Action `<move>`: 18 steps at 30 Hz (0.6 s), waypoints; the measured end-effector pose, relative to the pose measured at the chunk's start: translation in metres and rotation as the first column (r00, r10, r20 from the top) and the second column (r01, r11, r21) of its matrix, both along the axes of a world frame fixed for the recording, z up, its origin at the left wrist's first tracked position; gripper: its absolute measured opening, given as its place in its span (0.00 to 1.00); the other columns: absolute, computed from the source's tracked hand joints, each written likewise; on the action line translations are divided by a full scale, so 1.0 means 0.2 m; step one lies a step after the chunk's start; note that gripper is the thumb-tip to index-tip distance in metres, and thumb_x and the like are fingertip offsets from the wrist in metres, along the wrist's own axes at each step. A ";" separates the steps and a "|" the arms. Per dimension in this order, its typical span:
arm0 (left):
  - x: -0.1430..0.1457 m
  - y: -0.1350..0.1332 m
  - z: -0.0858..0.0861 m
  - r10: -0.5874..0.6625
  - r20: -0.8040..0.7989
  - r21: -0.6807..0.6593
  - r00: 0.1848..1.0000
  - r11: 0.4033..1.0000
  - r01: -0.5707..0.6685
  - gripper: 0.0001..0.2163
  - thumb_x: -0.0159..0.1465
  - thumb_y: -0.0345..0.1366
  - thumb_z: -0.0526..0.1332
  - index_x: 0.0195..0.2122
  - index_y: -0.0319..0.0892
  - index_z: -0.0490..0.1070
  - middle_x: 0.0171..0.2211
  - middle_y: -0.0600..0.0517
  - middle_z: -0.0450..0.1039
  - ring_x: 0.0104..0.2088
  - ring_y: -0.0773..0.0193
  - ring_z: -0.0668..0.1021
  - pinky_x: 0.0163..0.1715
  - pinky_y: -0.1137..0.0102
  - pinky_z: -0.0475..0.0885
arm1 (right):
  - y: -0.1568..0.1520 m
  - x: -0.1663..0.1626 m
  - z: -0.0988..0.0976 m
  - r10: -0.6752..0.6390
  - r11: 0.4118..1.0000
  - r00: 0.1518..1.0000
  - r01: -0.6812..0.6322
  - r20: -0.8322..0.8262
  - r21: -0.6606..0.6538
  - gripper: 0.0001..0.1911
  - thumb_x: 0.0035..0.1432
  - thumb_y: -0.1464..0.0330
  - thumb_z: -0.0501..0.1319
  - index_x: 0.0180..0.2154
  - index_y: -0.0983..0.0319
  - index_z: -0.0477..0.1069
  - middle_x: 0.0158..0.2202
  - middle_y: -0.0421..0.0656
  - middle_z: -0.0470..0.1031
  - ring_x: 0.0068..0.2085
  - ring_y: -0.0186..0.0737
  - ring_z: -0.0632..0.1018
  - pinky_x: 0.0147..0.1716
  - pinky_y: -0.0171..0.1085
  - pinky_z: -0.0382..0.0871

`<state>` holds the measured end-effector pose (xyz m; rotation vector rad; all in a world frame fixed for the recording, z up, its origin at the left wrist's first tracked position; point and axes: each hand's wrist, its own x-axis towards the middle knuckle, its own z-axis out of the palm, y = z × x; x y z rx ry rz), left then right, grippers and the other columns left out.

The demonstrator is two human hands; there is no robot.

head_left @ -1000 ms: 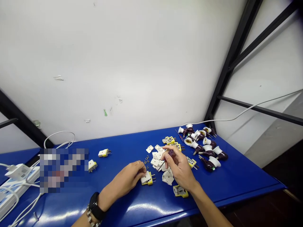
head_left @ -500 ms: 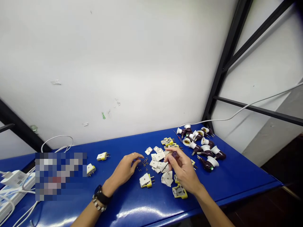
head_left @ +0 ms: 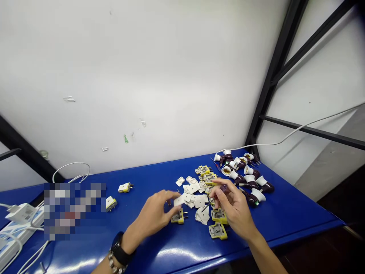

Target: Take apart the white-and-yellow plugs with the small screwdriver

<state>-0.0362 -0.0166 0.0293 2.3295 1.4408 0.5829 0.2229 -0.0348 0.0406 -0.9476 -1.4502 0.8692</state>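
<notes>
Between the thumb and fingers of my left hand is a white plug cover, tilted up off the table. Just below it lies an uncovered yellow plug base with its prongs to the right. My right hand grips a screwdriver whose dark shaft points down and left over a pile of loose white covers. Beside and partly behind the right hand are several open yellow plug bases. The small brass screws are mostly hidden behind my left hand.
Several maroon-and-white lamp sockets crowd the right back, near another screwdriver. Two covered plugs sit at left. A power strip with white cords occupies the far left. Black frame posts rise by the wall.
My left hand has moved right and lifted the white cover off the front plug, leaving its inside exposed. The right hand with the screwdriver has shifted slightly right and down.
</notes>
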 end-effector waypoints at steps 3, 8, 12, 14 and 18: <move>0.11 0.10 0.00 -0.033 0.006 0.059 0.999 0.998 0.032 0.14 0.70 0.44 0.58 0.54 0.48 0.75 0.45 0.49 0.80 0.45 0.54 0.79 0.47 0.60 0.72 | -0.01 0.01 0.01 -0.017 1.000 1.000 0.017 0.000 0.001 0.12 0.70 0.59 0.57 0.49 0.58 0.69 0.32 0.40 0.75 0.26 0.35 0.73 0.27 0.34 0.71; 0.22 0.20 0.00 -0.117 -0.049 0.107 0.992 0.987 0.122 0.16 0.69 0.39 0.60 0.57 0.47 0.72 0.53 0.47 0.77 0.52 0.51 0.77 0.51 0.58 0.72 | -0.05 0.04 0.03 -0.079 0.997 0.997 0.079 -0.021 -0.014 0.13 0.68 0.58 0.58 0.48 0.59 0.71 0.31 0.40 0.75 0.25 0.34 0.73 0.25 0.33 0.70; 0.10 0.11 0.02 -0.101 -0.053 0.069 0.993 0.992 0.105 0.15 0.68 0.41 0.60 0.55 0.47 0.73 0.52 0.46 0.76 0.50 0.52 0.77 0.51 0.58 0.72 | -0.07 0.11 0.02 -0.130 0.991 0.991 0.130 -0.024 -0.003 0.13 0.69 0.58 0.58 0.48 0.58 0.71 0.30 0.40 0.75 0.24 0.34 0.72 0.23 0.33 0.69; 0.02 0.03 0.01 -0.098 -0.083 -0.004 0.992 0.995 0.098 0.15 0.65 0.44 0.64 0.52 0.49 0.74 0.48 0.48 0.77 0.48 0.51 0.78 0.48 0.59 0.73 | -0.07 0.14 0.01 -0.134 0.991 0.991 0.134 -0.015 0.008 0.13 0.69 0.58 0.58 0.49 0.59 0.71 0.30 0.40 0.75 0.23 0.34 0.72 0.22 0.33 0.68; -0.04 -0.10 -0.05 -0.089 -0.169 -0.068 0.982 0.995 0.079 0.21 0.59 0.41 0.70 0.54 0.51 0.73 0.50 0.48 0.76 0.49 0.49 0.77 0.50 0.57 0.71 | -0.07 0.17 -0.01 -0.177 0.984 0.983 0.177 -0.046 -0.006 0.13 0.69 0.58 0.58 0.49 0.59 0.70 0.29 0.40 0.74 0.23 0.33 0.72 0.21 0.32 0.67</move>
